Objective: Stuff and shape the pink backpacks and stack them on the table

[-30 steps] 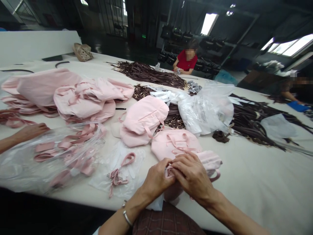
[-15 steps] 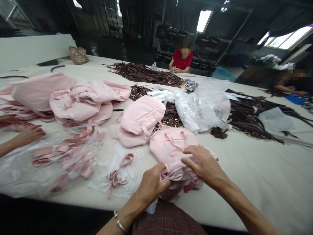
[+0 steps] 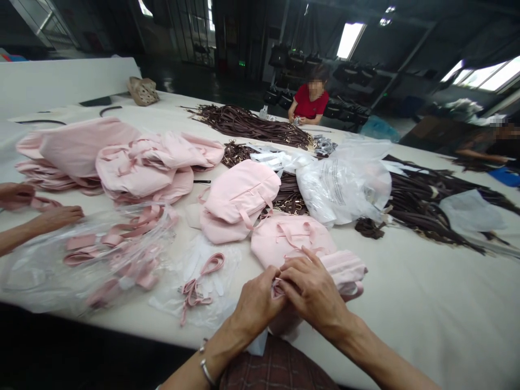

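A pink fabric bag [image 3: 341, 268] lies at the table's front edge, bunched up under my hands. My left hand [image 3: 260, 295] is closed on a gathered edge of it, thumb and fingers pinched together. Right beside it, my right hand [image 3: 311, 284] is closed at the same edge, its fingertips meeting the left ones; they hide most of the gripped part. Just behind lies another pink bag [image 3: 290, 235] with handles, and a further pink bag [image 3: 239, 200] sits to its left. A folded pink strap [image 3: 203, 276] rests on clear plastic left of my hands.
A clear plastic bag [image 3: 134, 254] with pink straps lies at left, near a co-worker's hands [image 3: 49, 219]. Behind it are piled pink bags [image 3: 134, 162]. Brown straps [image 3: 252, 124] and a white plastic bag [image 3: 345, 184] lie farther back. A person in red [image 3: 311, 103] sits opposite.
My right hand has moved left and down to meet my left hand at the bag's edge. The view has shifted slightly, and a co-worker's hand at left shows more.
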{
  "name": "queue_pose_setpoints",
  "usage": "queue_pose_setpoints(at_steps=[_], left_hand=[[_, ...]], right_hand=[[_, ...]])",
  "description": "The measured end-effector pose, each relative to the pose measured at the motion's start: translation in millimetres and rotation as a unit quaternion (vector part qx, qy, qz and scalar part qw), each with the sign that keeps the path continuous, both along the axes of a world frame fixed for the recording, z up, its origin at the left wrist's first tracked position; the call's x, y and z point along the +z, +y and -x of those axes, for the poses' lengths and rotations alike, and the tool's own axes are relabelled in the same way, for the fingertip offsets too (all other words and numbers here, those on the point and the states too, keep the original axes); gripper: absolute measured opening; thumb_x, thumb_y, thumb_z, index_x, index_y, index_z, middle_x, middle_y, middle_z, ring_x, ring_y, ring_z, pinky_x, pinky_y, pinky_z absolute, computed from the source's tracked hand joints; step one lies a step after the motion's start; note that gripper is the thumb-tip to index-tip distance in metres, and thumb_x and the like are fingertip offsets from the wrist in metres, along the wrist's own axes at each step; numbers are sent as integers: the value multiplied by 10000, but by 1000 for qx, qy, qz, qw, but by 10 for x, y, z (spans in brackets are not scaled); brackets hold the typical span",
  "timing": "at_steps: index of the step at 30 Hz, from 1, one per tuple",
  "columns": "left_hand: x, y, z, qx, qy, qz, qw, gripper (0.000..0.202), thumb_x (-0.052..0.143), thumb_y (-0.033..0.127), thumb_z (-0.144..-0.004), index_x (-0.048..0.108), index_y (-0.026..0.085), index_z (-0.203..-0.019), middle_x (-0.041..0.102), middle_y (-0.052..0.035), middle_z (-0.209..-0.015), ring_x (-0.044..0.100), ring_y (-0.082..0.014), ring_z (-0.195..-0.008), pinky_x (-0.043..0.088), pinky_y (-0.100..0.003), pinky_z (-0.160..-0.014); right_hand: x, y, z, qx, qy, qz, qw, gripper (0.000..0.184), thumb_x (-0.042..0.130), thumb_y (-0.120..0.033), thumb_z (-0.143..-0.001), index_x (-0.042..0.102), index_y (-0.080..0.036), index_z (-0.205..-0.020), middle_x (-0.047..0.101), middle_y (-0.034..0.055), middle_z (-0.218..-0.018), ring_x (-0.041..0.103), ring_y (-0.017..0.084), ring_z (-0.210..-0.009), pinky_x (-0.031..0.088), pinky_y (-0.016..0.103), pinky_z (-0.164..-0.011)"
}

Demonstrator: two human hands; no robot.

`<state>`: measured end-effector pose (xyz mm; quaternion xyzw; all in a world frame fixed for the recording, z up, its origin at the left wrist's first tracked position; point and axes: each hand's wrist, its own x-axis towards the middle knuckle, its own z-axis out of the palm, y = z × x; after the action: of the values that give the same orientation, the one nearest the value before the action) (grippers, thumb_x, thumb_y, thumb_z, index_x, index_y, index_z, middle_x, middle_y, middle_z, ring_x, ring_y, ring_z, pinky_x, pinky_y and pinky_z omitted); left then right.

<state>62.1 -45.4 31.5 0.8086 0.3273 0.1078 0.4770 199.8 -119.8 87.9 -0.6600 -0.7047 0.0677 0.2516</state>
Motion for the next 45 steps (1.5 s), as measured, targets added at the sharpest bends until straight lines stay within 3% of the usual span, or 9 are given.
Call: queue_pose_setpoints(at_steps=[8,12,17,22,28,31,35,41,45], left_hand=[[61,76,-40,-71,32,-18,997,133,551,284,-858,607,231,-966,726,-17,-971,665,-202,-850,430,-257,-723],[100,128,-110,-81,55,-43,994,168,536,254,-836,600,226,-990,731,-35,-984,674,-230,-879,423,-270,-712],[123,142,-148,-110,58,-70,990,143,509,281,-868,600,229,-966,733,-40,-964,684,-242,-864,417,-275,-690],[126,123,-60,-119,61,-64,989,151,501,263,-884,615,213,-969,726,-50,-961,677,-243,-874,429,-285,-715],[326,294,64,-94,-60,6,994,265,601,357,-895,618,272,-1145,679,1,-1108,637,-182,-988,448,-256,-840],[400,330,59,-61,-60,-37,996,189,528,377,-953,644,239,-1012,659,-7,-1033,625,-159,-926,441,-245,-822],[348,352,53,-98,-23,-73,992,180,519,371,-958,631,230,-973,647,0,-960,607,-155,-853,424,-245,-746],[242,330,64,-128,-94,21,987,289,418,345,-990,600,198,-820,595,4,-861,571,-133,-817,441,-227,-749],[194,271,143,-48,-62,-88,993,277,348,292,-998,560,206,-842,583,-19,-906,575,-140,-808,446,-249,-746]], right_hand=[[-214,-43,-106,-108,53,-80,990,69,537,-176,-914,527,-218,-861,644,36,-965,595,195,-1005,286,566,-1138],[-161,-36,-146,-147,52,-86,984,58,539,-204,-918,544,-226,-864,651,52,-1021,594,218,-1044,270,594,-1146],[15,-21,-138,-115,-18,-130,985,120,483,-163,-935,549,-218,-851,662,46,-928,622,203,-965,409,478,-1058],[98,-67,-190,-187,166,-43,967,192,566,-280,-912,549,-219,-731,661,32,-930,641,180,-894,501,305,-769],[175,-34,-157,-166,179,-35,969,178,561,-306,-920,561,-221,-764,643,26,-930,610,186,-921,463,313,-819],[161,-8,-90,-147,187,-30,971,167,561,-297,-927,557,-225,-776,630,22,-924,596,183,-907,464,307,-800],[112,-2,12,-144,157,-44,976,174,533,-297,-961,535,-231,-799,624,15,-898,588,184,-883,463,322,-773],[33,30,167,-79,17,-120,990,119,471,-166,-954,516,-225,-861,630,9,-897,602,178,-914,328,464,-1105],[-37,-50,-153,-219,139,-76,963,221,511,-366,-928,545,-222,-765,671,59,-975,624,236,-971,435,465,-986]])
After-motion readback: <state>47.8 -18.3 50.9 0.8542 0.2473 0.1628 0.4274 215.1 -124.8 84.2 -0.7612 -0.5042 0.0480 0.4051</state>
